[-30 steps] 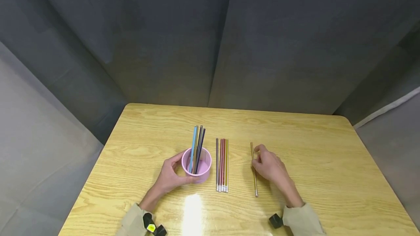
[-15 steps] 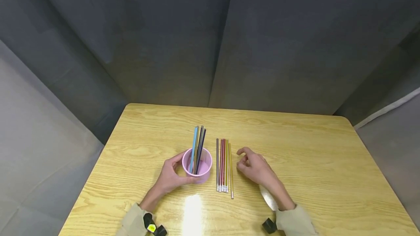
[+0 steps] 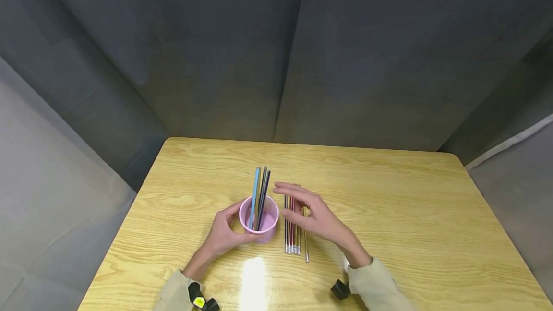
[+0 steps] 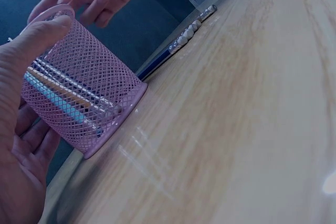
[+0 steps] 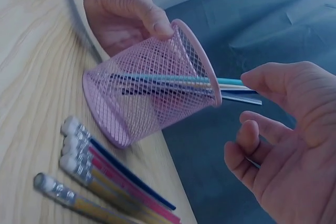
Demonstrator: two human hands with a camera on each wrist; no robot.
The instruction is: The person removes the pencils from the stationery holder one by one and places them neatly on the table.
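A pink mesh pencil cup (image 3: 269,235) stands on the table, with my left hand (image 3: 226,232) gripping its side. In the left wrist view, the left thumb (image 4: 44,35) lies near the rim. Several pencils (image 3: 256,191), one light blue, lean inside the cup. My right hand (image 3: 317,215) hovers over a row of pencils (image 3: 291,241), holding nothing, its fingers stretched toward the cup's pencils. It partly hides the row, which has dark blue, red and yellow pencils with white erasers. A yellow pencil (image 5: 86,206) lies slightly apart at the row's right.
The wooden table (image 3: 406,205) spreads out around the cup and pencils. Grey curtains (image 3: 367,61) hang behind its far edge and at both sides. A bright reflection shows on the tabletop near the front.
My right hand brought the yellow pencil leftward to the row and let it go. It then moved further left over the row, fingers straightening. The left hand and cup stay put.
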